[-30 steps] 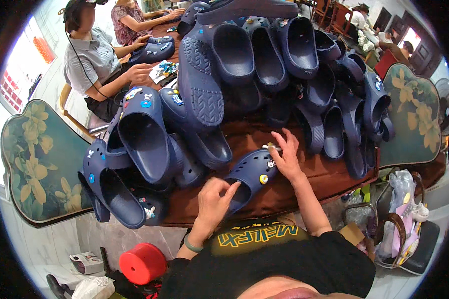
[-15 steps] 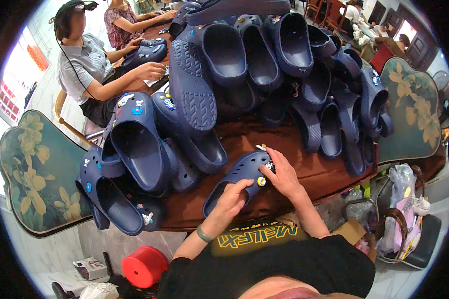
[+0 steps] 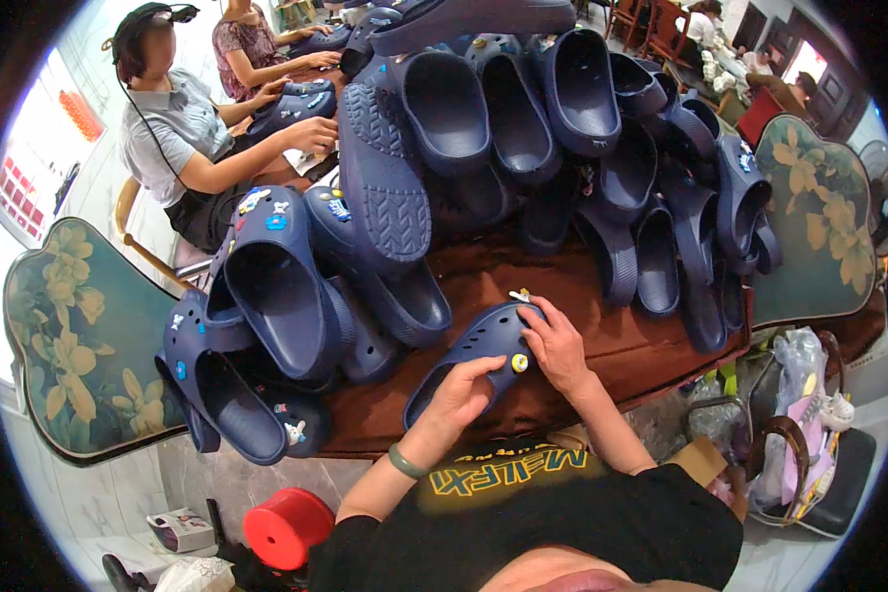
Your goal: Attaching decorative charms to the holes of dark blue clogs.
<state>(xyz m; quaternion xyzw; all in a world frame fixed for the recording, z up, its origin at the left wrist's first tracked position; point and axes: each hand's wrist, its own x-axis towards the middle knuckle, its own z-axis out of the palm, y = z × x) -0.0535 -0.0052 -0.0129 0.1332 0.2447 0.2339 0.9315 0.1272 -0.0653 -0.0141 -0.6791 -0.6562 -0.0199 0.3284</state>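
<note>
A navy clog [image 3: 469, 343] lies on the brown cloth in front of me, its toe pointing away to the right. My left hand [image 3: 461, 393] grips its side by the opening, thumb on the upper. Over the toe's right side curls my right hand [image 3: 557, 345], fingers and thumb pressed to the clog; whatever lies under them is hidden. A round yellow-and-white shoe charm [image 3: 519, 363] sits on the upper between the hands. At the far edge of the toe shows a small white charm [image 3: 520, 296]; whether it is fixed to the clog I cannot tell.
Navy clogs with charms [image 3: 271, 271] are stacked to the left, and a larger pile of clogs [image 3: 533, 109] rises behind. Two people [image 3: 173, 128] work at the far left. A red stool [image 3: 288, 528] stands below the table, and bags [image 3: 794, 424] are at the right.
My right fingers have shifted over the toe and now cover the black-and-white charm seen before. My left hand keeps its grip. The person at the left has moved a hand slightly.
</note>
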